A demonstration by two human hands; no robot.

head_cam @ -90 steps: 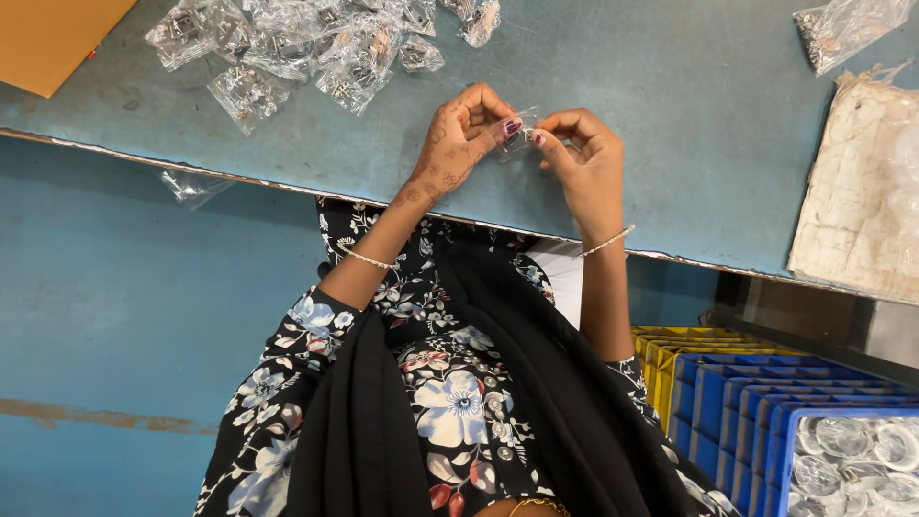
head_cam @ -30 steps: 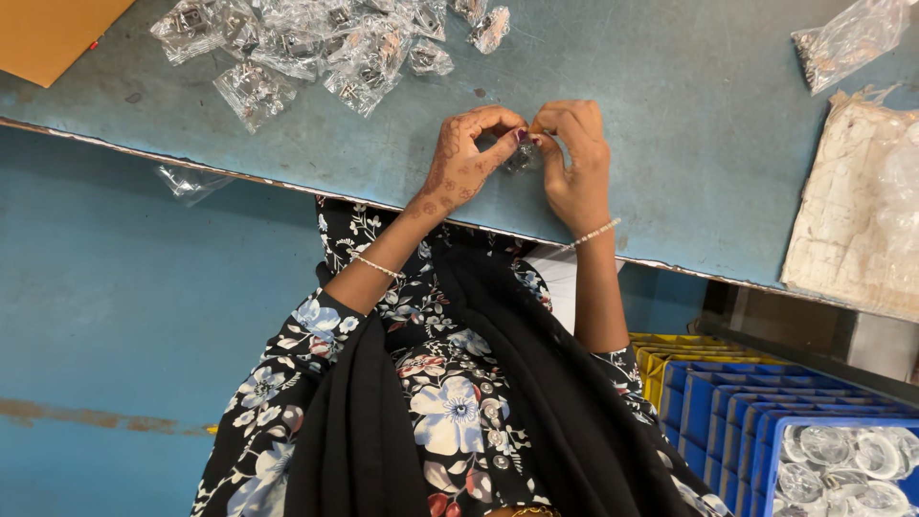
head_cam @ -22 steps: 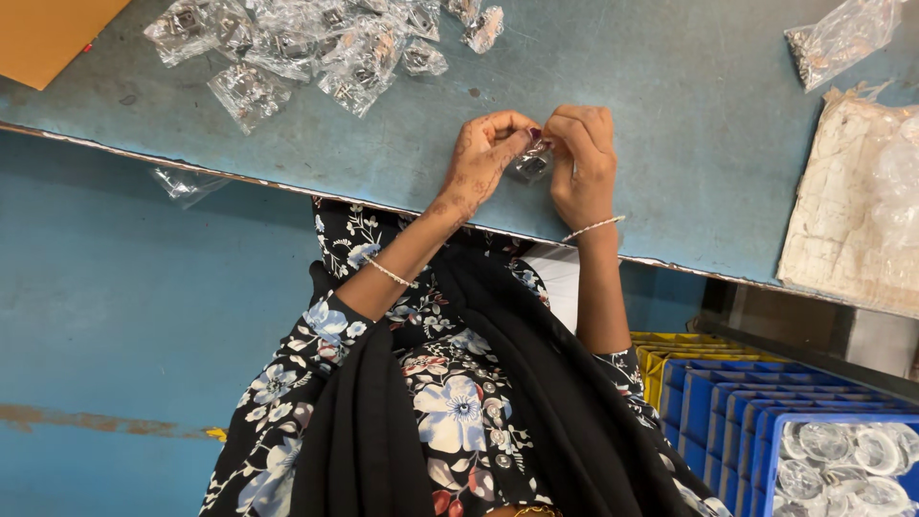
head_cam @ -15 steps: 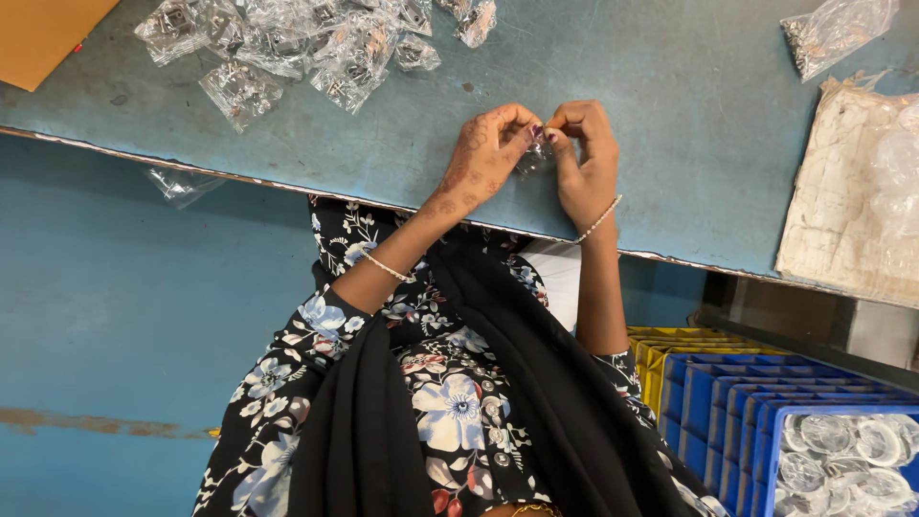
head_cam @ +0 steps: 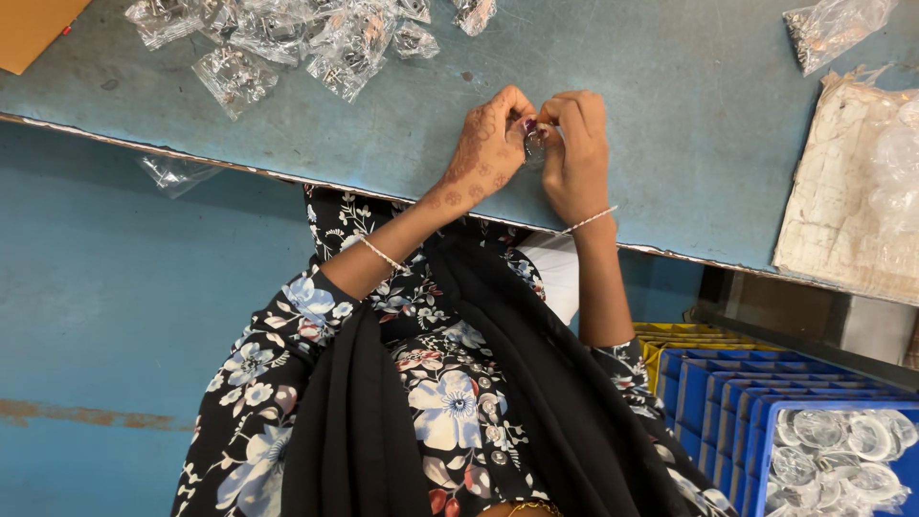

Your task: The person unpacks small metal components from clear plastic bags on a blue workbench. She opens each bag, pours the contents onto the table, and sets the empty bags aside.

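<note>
Both your hands have drawn closer together since a moment ago, left hand (head_cam: 483, 153) and right hand (head_cam: 574, 153) pinching a small clear packet (head_cam: 534, 148) over the counter (head_cam: 670, 144), its axis hidden by fingers.

A small packing or assembly workshop, by the look of it: a worn blue-painted metal workbench (head_cam: 670, 144) with scuffed edges, a heap of little clear plastic bags (head_cam: 287, 38) holding small metal parts, stacked blue and yellow plastic crates (head_cam: 728, 393) beside the seat, one filled with clear round pieces (head_cam: 833, 450), and a plain painted blue floor (head_cam: 124, 316) underneath
</note>
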